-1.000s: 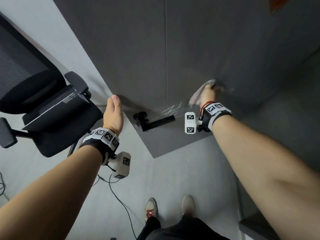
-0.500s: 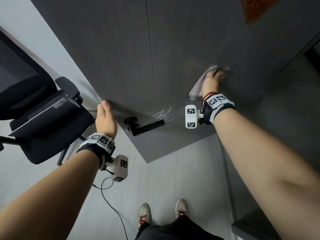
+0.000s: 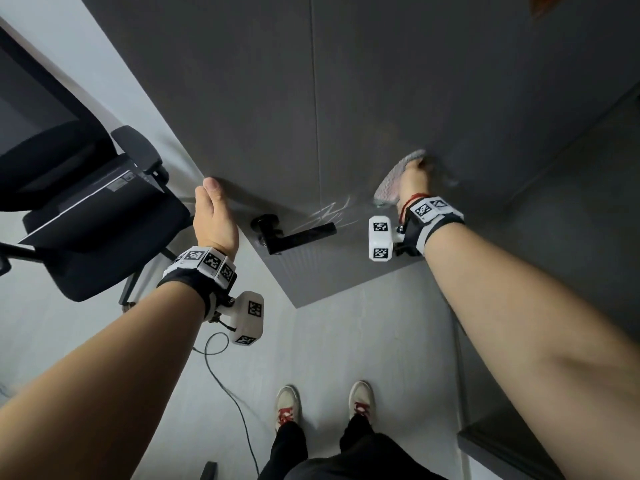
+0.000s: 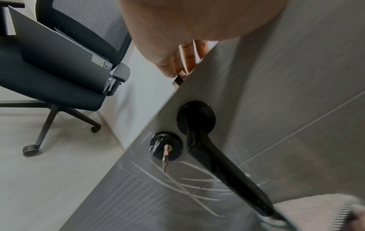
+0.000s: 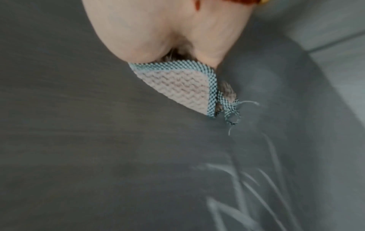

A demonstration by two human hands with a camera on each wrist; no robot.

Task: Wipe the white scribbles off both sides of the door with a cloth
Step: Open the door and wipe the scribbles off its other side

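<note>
R hand (image 3: 410, 178) presses the cloth (image 3: 391, 183) flat on the door (image 3: 398, 81), fingers curled round it. White scribbles (image 3: 329, 216) lie at approx 8 o'clock from that hand, just above the black handle (image 3: 298, 233), strokes slanting 2-to-8. L hand (image 3: 214, 216) grips the door edge, fingers wrapped behind. R hand is nearer the marks, w/ the cloth; next wipe probably sweeps down-left.
</note>
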